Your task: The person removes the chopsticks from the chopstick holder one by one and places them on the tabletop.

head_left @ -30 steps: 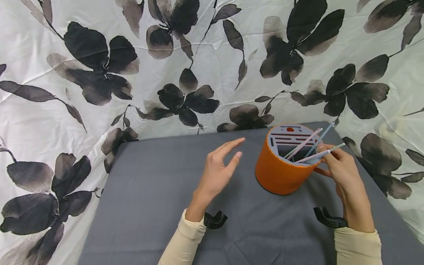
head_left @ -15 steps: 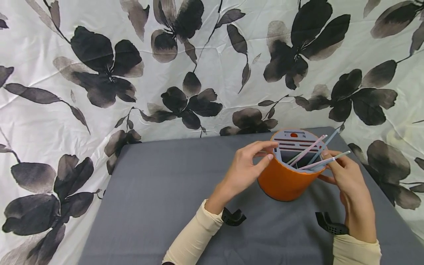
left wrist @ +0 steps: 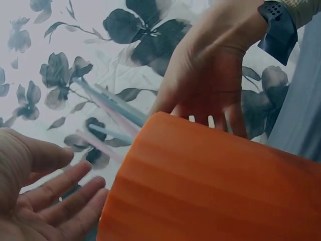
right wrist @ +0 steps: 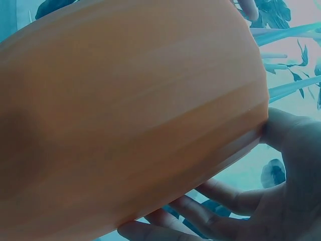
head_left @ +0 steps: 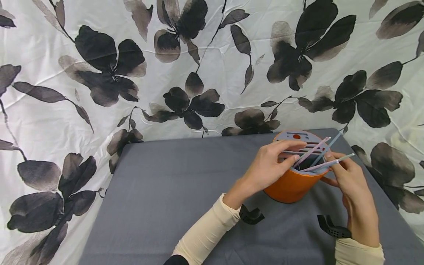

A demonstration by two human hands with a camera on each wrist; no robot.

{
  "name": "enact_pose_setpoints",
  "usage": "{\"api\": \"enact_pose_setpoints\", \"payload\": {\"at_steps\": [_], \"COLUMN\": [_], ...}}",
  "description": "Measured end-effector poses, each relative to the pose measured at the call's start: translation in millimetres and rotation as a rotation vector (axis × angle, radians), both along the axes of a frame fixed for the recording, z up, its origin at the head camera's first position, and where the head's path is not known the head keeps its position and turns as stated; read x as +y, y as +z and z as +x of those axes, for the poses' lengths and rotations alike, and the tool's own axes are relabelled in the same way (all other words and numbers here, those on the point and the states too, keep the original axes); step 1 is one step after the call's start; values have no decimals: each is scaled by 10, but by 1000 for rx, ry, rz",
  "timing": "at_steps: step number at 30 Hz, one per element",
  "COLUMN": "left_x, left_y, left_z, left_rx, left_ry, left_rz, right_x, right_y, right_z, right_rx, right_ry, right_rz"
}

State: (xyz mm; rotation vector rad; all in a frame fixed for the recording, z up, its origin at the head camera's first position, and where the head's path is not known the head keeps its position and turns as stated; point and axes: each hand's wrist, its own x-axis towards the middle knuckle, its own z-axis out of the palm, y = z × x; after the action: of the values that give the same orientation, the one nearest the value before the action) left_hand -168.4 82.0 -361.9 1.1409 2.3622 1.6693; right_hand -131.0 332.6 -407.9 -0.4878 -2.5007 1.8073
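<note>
An orange round desk organizer (head_left: 287, 188) with a grey slotted top (head_left: 294, 135) stands at the right of the table. Thin pink, blue and green sticks (head_left: 332, 141) lean out of its open compartment. My left hand (head_left: 263, 167) is over the organizer's near left rim, thumb and fingers apart beside the pink stick. In the left wrist view this hand (left wrist: 55, 196) has extended fingers and nothing between them. My right hand (head_left: 354, 187) holds the organizer's right side, thumb at the rim; the right wrist view shows its fingers (right wrist: 210, 213) along the wall.
The grey cloth-covered table (head_left: 172, 191) extends to the left of the organizer. A white floral cloth (head_left: 139, 73) hangs behind the table and down its sides. Black wrist straps (head_left: 251, 215) are on both wrists.
My left hand has moved right, from beside the organizer to over its rim near the sticks. My right hand keeps its hold on the organizer's right side.
</note>
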Motion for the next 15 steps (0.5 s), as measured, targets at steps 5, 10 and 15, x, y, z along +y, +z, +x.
{"api": "enact_pose_setpoints", "payload": {"at_steps": [5, 10, 15], "left_x": [131, 231, 302], "left_y": [24, 48, 54], "left_z": [-38, -88, -133], "left_rx": [0, -13, 5], "left_ry": [9, -6, 15], "left_rz": [-103, -194, -271], "right_x": [15, 23, 24], "right_y": [16, 35, 25], "right_z": [-2, -24, -30], "right_rx": [-1, -2, 2], "right_ry": [10, 20, 19], "right_rz": [8, 23, 1]}}
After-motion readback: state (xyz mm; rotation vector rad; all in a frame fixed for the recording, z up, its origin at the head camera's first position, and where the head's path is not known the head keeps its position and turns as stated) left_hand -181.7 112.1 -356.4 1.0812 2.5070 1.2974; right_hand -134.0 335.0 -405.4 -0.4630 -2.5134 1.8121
